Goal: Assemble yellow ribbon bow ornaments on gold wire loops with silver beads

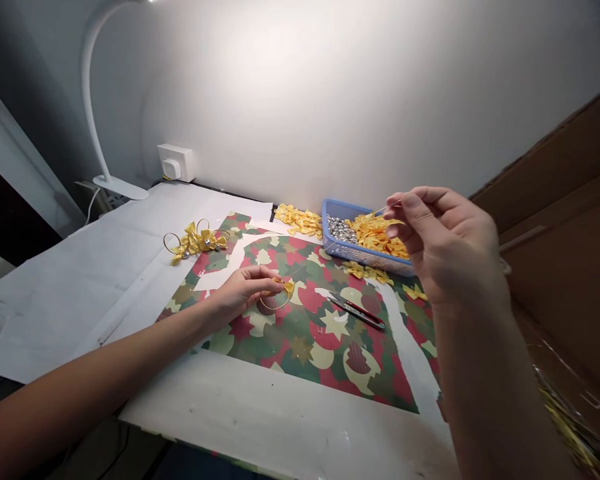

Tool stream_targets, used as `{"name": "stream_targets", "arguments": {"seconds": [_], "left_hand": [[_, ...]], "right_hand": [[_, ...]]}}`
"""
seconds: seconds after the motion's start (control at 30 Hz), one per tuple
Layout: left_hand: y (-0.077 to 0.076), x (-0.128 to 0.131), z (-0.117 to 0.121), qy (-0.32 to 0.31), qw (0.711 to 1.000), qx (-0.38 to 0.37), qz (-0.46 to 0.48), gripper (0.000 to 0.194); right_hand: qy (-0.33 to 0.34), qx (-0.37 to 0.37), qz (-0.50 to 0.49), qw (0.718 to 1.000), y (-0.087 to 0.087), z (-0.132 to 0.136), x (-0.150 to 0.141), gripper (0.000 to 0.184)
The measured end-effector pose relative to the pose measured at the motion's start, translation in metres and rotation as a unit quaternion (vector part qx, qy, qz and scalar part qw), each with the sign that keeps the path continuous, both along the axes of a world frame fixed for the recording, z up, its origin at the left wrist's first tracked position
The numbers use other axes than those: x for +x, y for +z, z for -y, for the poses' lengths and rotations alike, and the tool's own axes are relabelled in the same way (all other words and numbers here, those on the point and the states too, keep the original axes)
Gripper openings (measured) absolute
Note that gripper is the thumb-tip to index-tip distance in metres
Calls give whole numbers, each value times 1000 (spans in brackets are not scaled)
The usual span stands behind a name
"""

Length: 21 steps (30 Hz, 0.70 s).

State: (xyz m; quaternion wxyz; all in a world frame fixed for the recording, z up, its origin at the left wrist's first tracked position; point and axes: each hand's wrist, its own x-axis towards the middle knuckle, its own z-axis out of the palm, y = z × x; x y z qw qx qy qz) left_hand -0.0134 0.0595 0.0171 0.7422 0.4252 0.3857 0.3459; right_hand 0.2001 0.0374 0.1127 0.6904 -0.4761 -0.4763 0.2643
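Note:
Over the patterned sheet, my left hand (253,288) pinches a yellow bow (289,289) together with a thin gold ring (275,308). My right hand (445,230) is raised at the right, thumb and forefinger closed on a thin needle (389,206) that points left. A faint thread runs up and right from the bow; its far part is too fine to follow. Thread snips (357,310) with a red-and-black handle lie between the hands. At the left, several gold rings with yellow bows and silver bells (200,241) lie in a cluster.
A blue basket (325,230) of silver bells (341,229) and yellow bows (370,233) stands against the wall. Loose bows (299,220) lie beside it. A white lamp (87,87) stands at back left; cardboard (560,220) rises at the right.

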Motion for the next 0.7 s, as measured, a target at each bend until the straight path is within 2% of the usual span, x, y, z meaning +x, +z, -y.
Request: {"name": "stream_targets", "arguments": {"seconds": [0.3, 0.7], "left_hand": [[-1, 1, 3, -13, 1000, 22, -2, 14], [-3, 0, 2, -23, 999, 36, -1, 12]], "right_hand": [[6, -11, -42, 999, 0, -2, 0, 13], [4, 18, -58, 998, -1, -3, 2, 13]]}}
